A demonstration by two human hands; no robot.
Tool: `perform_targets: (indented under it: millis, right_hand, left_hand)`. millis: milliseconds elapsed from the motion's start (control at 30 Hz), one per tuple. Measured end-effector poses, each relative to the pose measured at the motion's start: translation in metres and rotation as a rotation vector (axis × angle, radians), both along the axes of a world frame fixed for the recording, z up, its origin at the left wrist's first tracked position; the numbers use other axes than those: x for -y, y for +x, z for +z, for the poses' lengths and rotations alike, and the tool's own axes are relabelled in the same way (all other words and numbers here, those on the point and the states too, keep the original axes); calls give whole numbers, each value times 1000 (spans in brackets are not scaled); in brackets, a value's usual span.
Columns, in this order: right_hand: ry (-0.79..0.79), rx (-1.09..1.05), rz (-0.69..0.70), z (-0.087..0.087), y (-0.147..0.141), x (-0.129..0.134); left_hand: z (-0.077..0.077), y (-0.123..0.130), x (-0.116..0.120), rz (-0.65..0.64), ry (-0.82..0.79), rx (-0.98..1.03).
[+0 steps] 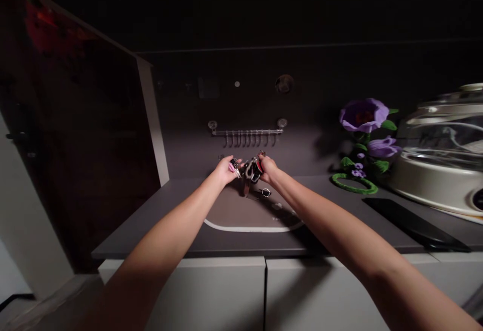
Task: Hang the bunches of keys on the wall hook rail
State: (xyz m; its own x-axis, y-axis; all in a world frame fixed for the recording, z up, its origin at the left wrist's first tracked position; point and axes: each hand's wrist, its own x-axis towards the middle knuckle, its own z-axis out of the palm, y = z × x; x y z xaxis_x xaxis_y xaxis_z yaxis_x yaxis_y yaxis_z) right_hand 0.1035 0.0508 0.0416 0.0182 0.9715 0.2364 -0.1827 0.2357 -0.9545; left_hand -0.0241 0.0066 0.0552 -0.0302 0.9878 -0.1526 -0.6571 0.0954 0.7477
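Observation:
Over a brown mat with a pale edge [249, 215], both hands are held close together. My left hand [225, 170] is closed on a small bunch of metal keys [235, 167] with something pink among them. To its right, my right hand [267, 168] grips a cluster of dark and shiny keychains [253, 170], with a brown strip hanging below. Whether the two bunches are joined cannot be made out. A metal ring [266, 192] lies on the mat below my right hand.
A clear rail with several hooks [247, 132] is fixed to the wall behind. To the right stand purple crafted flowers [364, 115], a green ring [354, 184], a black flat object [415, 224] and a cream appliance with a clear lid [441, 175]. The counter's front edge [241, 253] is nearer.

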Motion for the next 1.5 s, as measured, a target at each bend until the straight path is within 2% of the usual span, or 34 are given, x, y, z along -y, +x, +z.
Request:
perform_targets:
  millis: [100,167,267,433,533,700,767,833,900,967,1033,1133,1300,1400,1500]
  right_hand:
    - [-202,-57,34,-4,24,17]
    - [-210,3,33,-5,43,22]
    - [-159,244,29,-13,72,23]
    - [15,639,-33,-41,99,18]
    - [2,735,18,-49,102,21]
    - [54,776,-20,-38,97,40]
    - [135,750,60,-35,96,54]
    - [262,814,144,-37,94,70]
    - [331,917,217,-44,94,82]
    - [393,1005,227,-53,95,85]
    - [475,1076,199,-60,96,78]
    - [570,1201,171,-64,97,56]
    - [533,1504,26,-60,88,30]
    - [561,1605,-52,-57,81,30]
    - [619,1636,-95,-53,74,36]
  left_hand:
    - [-16,-17,13,-11,56,-175]
    - [-26,-29,19,-6,114,-321]
    - [-42,-45,24,65,193,-597]
    - [-65,-64,28,117,371,-1042]
    - [-69,-68,31,36,408,-1146]
    - [-60,-79,45,-73,402,-1149]
    - [-56,-83,53,-74,494,-1161]
    - [-56,-85,61,-117,598,-1217]
    - [-62,-83,64,-198,660,-1323]
    - [-70,-78,63,-246,676,-1443]
    - [-79,-73,58,-203,670,-1535]
    - [-84,-66,49,-82,549,-1701]
    - [-80,-57,42,-16,355,-2069]
    - [-81,-57,41,15,376,-2083]
    - [-85,-61,42,47,412,-1995]
